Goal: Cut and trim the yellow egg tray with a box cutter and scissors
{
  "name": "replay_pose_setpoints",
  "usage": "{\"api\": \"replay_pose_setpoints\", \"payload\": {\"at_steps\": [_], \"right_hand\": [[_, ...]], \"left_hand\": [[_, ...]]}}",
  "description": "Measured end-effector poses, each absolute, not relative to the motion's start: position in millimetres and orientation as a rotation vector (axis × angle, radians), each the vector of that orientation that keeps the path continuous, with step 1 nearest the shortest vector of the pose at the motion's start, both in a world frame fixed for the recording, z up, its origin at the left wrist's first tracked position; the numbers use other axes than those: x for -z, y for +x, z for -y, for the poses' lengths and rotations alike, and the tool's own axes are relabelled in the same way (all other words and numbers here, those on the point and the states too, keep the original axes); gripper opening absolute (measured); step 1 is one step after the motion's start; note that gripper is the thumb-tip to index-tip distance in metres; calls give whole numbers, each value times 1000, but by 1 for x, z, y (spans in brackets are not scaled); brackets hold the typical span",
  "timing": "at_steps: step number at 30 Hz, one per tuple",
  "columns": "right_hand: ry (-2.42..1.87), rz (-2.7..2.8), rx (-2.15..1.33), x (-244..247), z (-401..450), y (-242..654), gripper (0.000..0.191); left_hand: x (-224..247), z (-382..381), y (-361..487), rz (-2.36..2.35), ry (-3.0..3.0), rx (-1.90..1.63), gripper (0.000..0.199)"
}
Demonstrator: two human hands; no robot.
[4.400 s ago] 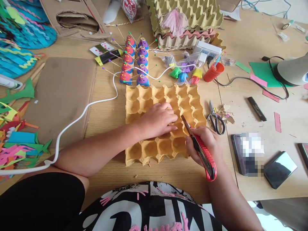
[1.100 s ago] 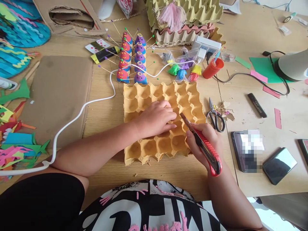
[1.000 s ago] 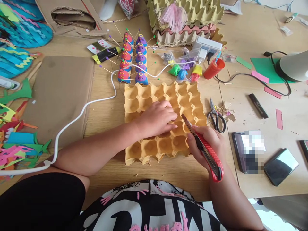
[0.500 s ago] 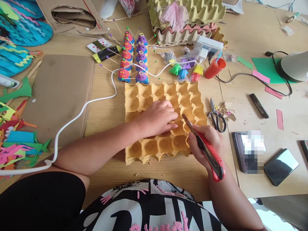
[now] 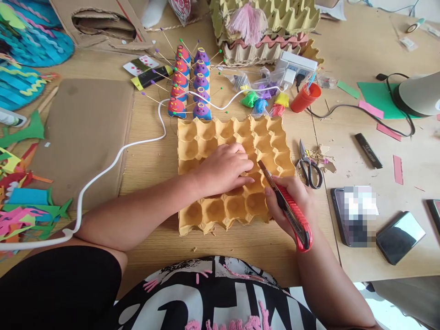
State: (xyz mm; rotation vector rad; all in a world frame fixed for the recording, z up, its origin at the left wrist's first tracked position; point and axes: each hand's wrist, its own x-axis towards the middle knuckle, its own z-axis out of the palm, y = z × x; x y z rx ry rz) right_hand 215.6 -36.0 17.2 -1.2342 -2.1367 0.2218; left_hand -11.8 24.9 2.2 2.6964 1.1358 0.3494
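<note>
A yellow cardboard egg tray [image 5: 230,211] lies on the table in front of me, its rows of cups facing up. My left hand [image 5: 228,167] rests over the middle of the tray, fingers curled down onto its ridges and thumb alongside. In my right hand [image 5: 292,201] is a red and black utility knife [image 5: 287,204], gripped at the tray's right side. Its blade points away from me and leftward, the tip at the tray's cups close to my left fingertips. Whether the tip cuts into the cardboard I cannot tell.
Black-handled scissors [image 5: 309,169] lie right of the tray beside scraps. Two rows of painted egg-carton figures [image 5: 201,82] with sticks stand behind it. A white cable [image 5: 117,158] crosses the table to a power strip [image 5: 297,66]. Phones [image 5: 400,238] lie at right, a cardboard sheet [image 5: 85,137] at left.
My right hand has shifted slightly left with the utility knife, and the knife's rear end has swung left and up. My left hand and the egg tray stay in place.
</note>
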Motion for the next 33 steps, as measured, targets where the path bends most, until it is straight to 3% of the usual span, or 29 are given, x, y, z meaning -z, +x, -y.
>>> {"api": "replay_pose_setpoints", "payload": {"at_steps": [4,11,33], "right_hand": [[-1231,2146,-199,-18,37,216,12],[-1234,2151,-214,-18,37,217,14],[-1150,2184,-146,-20,39,217,15]], "left_hand": [[-2,-25,-11,-1133,2680,-402,45],[-5,-24,-11,-1145,2689,-312,27],[-5,-24,-10,-1168,2674,-266,27]]}}
